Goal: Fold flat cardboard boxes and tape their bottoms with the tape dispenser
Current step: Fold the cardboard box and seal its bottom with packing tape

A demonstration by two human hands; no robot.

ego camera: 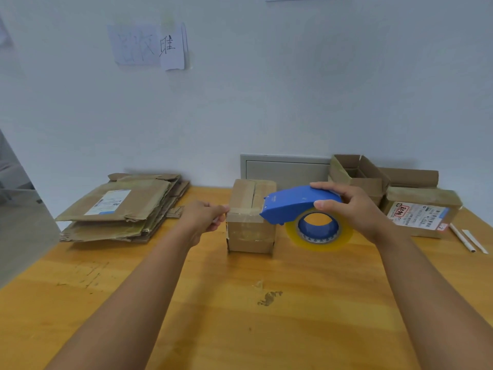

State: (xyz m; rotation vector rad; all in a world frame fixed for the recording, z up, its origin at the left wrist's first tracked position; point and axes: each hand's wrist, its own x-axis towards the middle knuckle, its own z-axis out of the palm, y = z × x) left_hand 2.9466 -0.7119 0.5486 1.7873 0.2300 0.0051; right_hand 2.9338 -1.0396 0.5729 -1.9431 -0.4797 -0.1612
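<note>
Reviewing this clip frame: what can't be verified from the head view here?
- Left hand: it pinches at the box edge; whether it holds the tape end is too small to tell.
- Tape dispenser: its blade faces away, hidden by its blue body.
- Box underside: hidden against the table.
- Right hand: palm side hidden.
- Shipping label text: too small.
</note>
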